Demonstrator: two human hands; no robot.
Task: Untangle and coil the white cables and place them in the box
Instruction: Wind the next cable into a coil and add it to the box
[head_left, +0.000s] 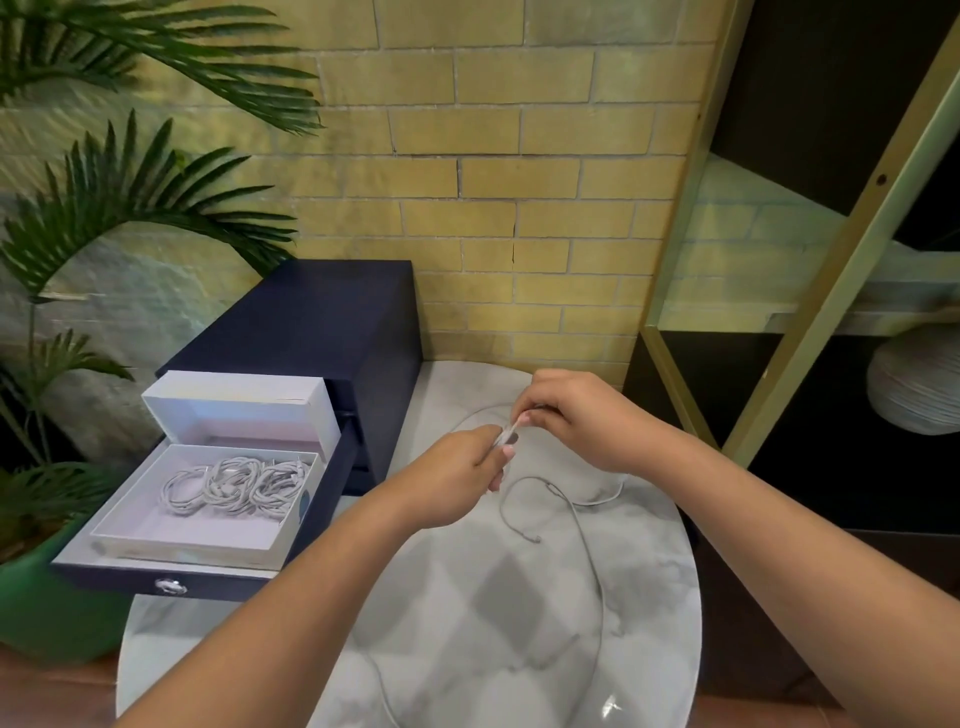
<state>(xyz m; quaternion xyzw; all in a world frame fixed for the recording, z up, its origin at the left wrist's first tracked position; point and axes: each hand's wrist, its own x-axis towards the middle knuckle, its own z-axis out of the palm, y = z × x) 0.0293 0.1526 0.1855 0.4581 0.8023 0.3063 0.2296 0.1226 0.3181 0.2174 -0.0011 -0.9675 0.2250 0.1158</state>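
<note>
A white cable (582, 525) is pinched between the left hand (457, 475) and right hand (576, 415) above the counter (467, 597); coiled cables (234, 486) are kept in the box (156, 540).

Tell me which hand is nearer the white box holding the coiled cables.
Left. The left hand is to the right of the white box; the right hand is farther right still.

We find a loose white cable (587, 551) snaking over our marble table (467, 623), coiled white cables (234, 486) bunched inside our open white box (182, 540)
</note>
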